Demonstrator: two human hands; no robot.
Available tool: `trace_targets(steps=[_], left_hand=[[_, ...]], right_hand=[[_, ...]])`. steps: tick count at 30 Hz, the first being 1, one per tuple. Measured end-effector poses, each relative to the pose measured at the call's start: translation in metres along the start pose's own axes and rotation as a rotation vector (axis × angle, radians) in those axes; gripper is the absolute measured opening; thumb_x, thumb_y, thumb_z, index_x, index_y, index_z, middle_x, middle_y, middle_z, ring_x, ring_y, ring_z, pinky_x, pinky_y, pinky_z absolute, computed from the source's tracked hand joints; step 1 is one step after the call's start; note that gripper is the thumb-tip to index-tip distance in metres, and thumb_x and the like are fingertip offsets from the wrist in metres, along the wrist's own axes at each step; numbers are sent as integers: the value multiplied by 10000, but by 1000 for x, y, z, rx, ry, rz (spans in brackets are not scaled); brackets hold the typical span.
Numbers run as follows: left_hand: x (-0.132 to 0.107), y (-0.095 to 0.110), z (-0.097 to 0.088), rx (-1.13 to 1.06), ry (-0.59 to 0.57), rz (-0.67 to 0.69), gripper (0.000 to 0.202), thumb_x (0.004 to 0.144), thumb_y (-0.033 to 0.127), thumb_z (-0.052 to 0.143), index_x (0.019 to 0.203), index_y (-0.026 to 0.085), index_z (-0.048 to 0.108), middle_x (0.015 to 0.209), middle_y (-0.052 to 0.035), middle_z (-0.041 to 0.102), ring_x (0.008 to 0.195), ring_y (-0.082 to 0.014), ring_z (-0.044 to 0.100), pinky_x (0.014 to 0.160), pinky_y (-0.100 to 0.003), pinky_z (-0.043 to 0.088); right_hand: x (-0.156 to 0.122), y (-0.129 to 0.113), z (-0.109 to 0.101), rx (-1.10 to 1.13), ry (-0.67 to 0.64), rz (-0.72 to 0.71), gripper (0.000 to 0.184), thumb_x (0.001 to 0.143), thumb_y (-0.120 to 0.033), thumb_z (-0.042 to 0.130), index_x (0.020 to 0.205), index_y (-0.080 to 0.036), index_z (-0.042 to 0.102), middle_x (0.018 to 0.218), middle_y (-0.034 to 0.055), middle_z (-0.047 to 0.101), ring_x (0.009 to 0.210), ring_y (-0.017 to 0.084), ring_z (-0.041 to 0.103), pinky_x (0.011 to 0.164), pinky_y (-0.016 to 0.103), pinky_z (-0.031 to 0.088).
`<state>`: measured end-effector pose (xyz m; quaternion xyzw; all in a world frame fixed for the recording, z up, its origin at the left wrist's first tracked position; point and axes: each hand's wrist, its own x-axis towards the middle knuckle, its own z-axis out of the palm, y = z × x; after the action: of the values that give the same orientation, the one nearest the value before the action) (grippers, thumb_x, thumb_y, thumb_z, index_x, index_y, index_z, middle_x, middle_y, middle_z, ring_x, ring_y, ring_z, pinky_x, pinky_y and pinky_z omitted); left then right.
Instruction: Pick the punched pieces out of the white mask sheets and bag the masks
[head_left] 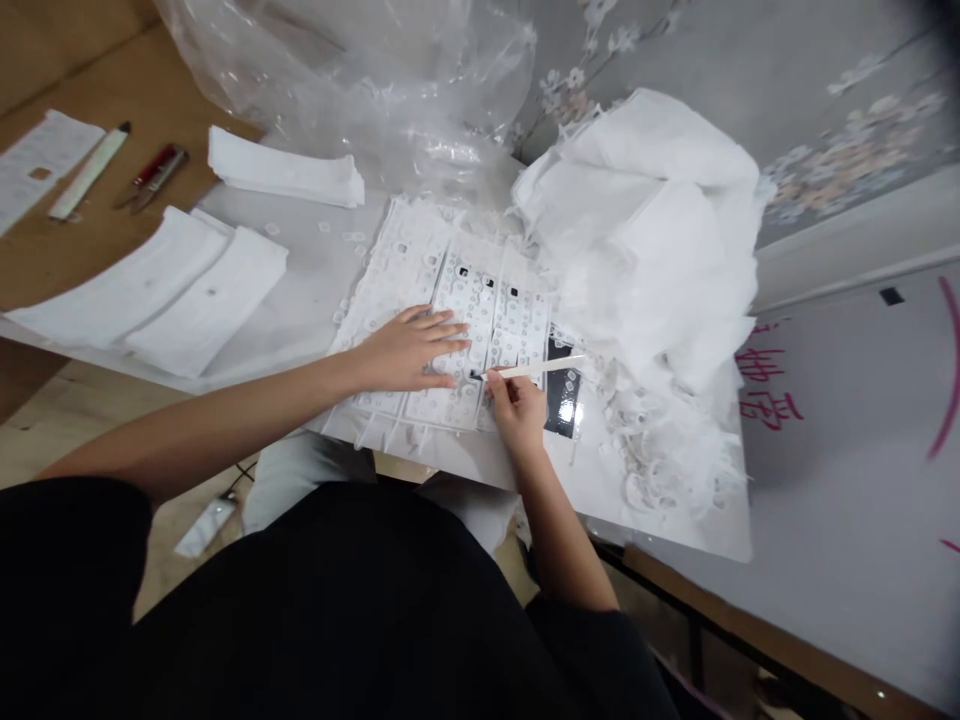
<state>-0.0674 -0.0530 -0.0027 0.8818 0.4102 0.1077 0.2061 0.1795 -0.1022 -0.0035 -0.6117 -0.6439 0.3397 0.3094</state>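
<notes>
My left hand (411,350) lies palm down with fingers spread on a white sheet (461,330) that has rows of small cut-out shapes and a few dark square holes. Just right of it, my right hand (519,405) is closed in a pinch on a thin white strip (544,366). One end of the strip points at the sheet, near a small dark spot; the other reaches over a glossy black panel (564,400) at the sheet's right edge. Whether the strip is a tool or scrap I cannot tell.
A tall pile of white sheets (652,230) stands right, with shredded white scraps (667,450) below it. Stacks of white sheets (210,300) lie left, near red-handled pliers (154,178) and a white stick-like tool (91,172). Clear plastic (375,90) fills the back.
</notes>
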Motion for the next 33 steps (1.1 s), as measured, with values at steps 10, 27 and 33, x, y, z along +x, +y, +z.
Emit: trace_targets(steps=[10,27,33], left_hand=[[-1,-1,3,98,1,30,737,978,720,449,1561,270,477,1670,-38,327,1575,-275,224,1271,-446,67],[-2,-5,9,69,15,53,896,898,804,491,1600,254,409,1681,-64,299,1585,-306,181,1278,-466,17],[-1,-9,11,73,8,36,1056,863,866,442,1652,183,284,1680,-110,290,1579,-314,201,1278,-429,40]], right_hand=[[-6,0,6,-485,39,-587,170,1026,-236,544,1024,-194,710,1177,85,758,1174,253,632,1036,424,474],[19,17,-10,-566,504,-421,287,1049,-310,470,1145,-198,716,1193,138,723,1292,282,538,1141,508,395],[30,17,-30,-654,236,-311,480,975,-234,495,1443,-288,589,1318,118,627,1163,269,620,1022,479,523]])
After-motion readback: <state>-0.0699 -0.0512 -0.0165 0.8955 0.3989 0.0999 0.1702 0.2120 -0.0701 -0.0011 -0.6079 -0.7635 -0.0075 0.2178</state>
